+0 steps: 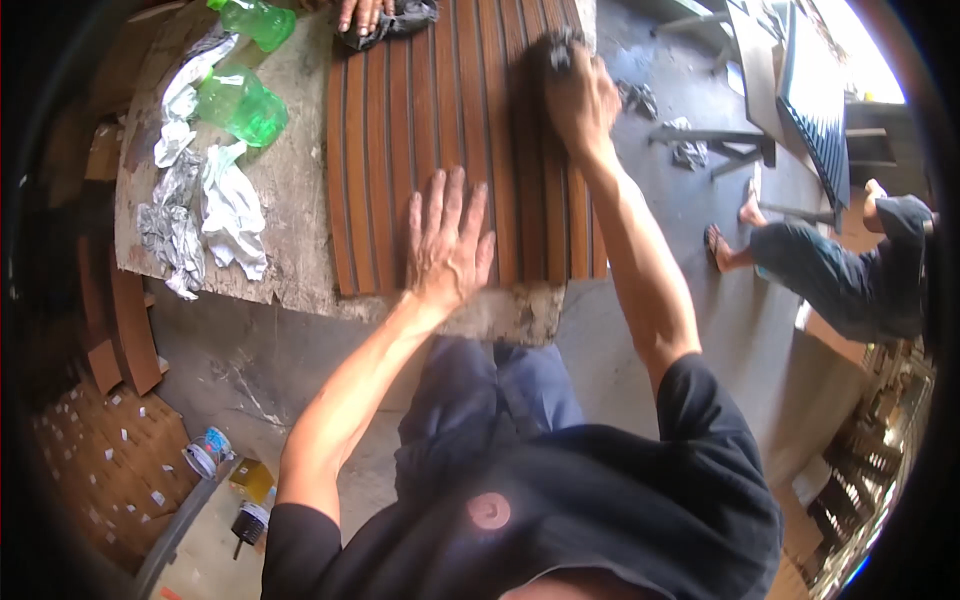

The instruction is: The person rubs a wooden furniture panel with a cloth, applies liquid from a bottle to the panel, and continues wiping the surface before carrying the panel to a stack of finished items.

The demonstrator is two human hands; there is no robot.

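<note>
A brown slatted wooden panel (400,130) with dark grooves lies on a worn worktable (300,215) in front of me. My left hand (447,250) rests flat on its near part, fingers spread and holding nothing. Near the panel's right edge, my right hand (585,108) is closed around a dark, stained rag (562,48) and presses it to the slats. At the far edge, another person's hand (362,14) lies by a crumpled black cloth (405,18).
Two green plastic bottles (245,107) and crumpled white rags (233,210) lie on the table's left side. Dark rags (690,148) litter the floor at right, near a dark slatted panel (815,115) and another person's legs (800,255). Cardboard (105,470) and a small tub (206,455) stand lower left.
</note>
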